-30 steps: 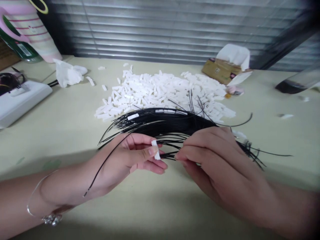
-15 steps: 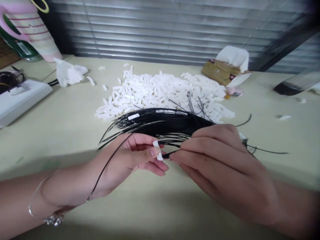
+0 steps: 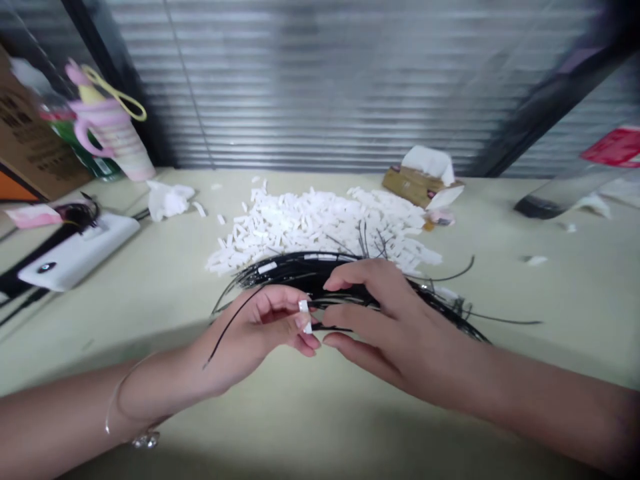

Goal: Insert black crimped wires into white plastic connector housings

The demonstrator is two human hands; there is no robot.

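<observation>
My left hand (image 3: 260, 333) pinches a small white plastic connector (image 3: 304, 317) between thumb and fingertips, and a loose black wire (image 3: 231, 327) crosses its palm side. A thick bundle of thin black wires (image 3: 305, 270) arcs across the table behind both hands. My right hand (image 3: 385, 320) lies over the bundle, with strands running between its fingers and its fingertips close to the connector. Where the wire ends meet the connector is partly hidden by my fingers. A large heap of white connectors (image 3: 320, 227) lies beyond the bundle.
The pale table (image 3: 550, 293) holds a white flat device (image 3: 77, 253) at left and crumpled tissue (image 3: 167, 200) behind it. A tissue pack (image 3: 415, 183) stands at the back, a clear bottle (image 3: 565, 193) lies at right, and a pink-striped cup (image 3: 117, 137) stands at far left.
The view has lifted and pulled back, so the table looks smaller. My right hand has shifted left and now spreads over the bundle, closer to my left hand.
</observation>
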